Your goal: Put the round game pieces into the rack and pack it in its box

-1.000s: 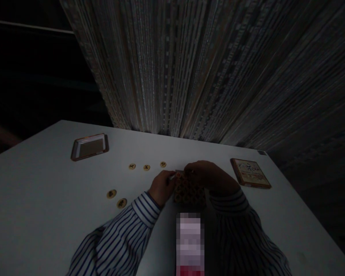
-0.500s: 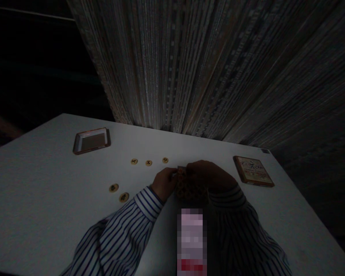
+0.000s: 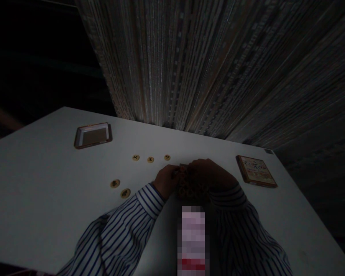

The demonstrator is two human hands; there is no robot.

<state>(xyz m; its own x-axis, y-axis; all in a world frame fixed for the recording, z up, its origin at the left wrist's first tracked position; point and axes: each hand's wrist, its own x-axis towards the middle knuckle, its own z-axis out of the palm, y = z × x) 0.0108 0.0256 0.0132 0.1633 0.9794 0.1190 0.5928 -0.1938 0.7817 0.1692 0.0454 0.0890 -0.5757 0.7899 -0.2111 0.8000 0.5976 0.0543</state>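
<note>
In the dim light, a pack of round Chinese chess pieces (image 3: 185, 193) rests on the table in front of me, partly covered by my hands and deep in shadow. My left hand (image 3: 167, 179) is closed at its far left corner, thumb and fingers pinched there. Over the pack's far side bends my right hand (image 3: 208, 173), its fingers closed close to the left fingertips. A thin pale edge shows between the two hands. To the left lie loose wooden chess pieces (image 3: 150, 159), three in a row and two nearer me (image 3: 125, 193).
An upturned box lid or shallow tray (image 3: 77, 140) sits at the far left of the white table (image 3: 60, 199). On the right is a flat printed box (image 3: 257, 171). A small dark card (image 3: 268, 151) lies at the far right corner. Behind hangs a striped curtain (image 3: 172, 69).
My view has shifted slightly. Both hands stay at the pack's far edge, the right fingers a little changed in position. The loose pieces have not moved on the table.
</note>
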